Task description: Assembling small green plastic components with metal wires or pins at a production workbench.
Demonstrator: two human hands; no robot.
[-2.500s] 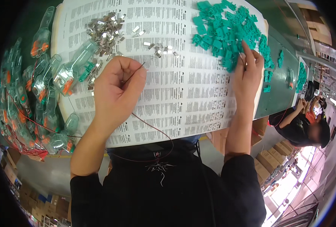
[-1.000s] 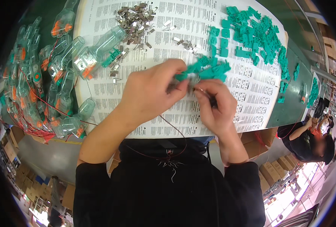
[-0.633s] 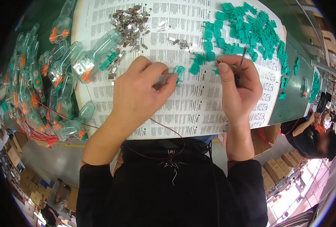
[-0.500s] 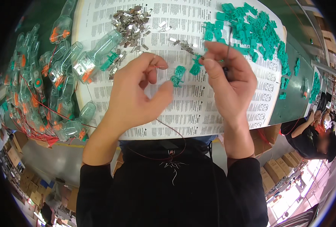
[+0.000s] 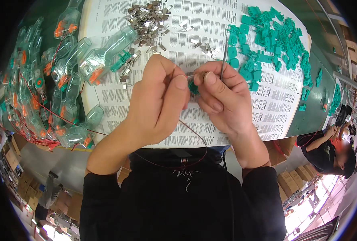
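Pinching a thin dark-red wire (image 5: 193,130) over the green tabletop (image 5: 311,110), the L hand (image 5: 156,100) has thumb & fingers closed. Just beside it, R hand's (image 5: 228,98) fingers are also closed, w/ a slim grey metal rod (image 5: 225,56) btwn them; fingertip contents unclear.

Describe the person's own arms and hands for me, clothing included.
The left hand and right hand are ungloved, with no ring, watch or bracelet visible. The forearms are uncovered up to plain black sleeves, which end near the elbows and belong to a black top.
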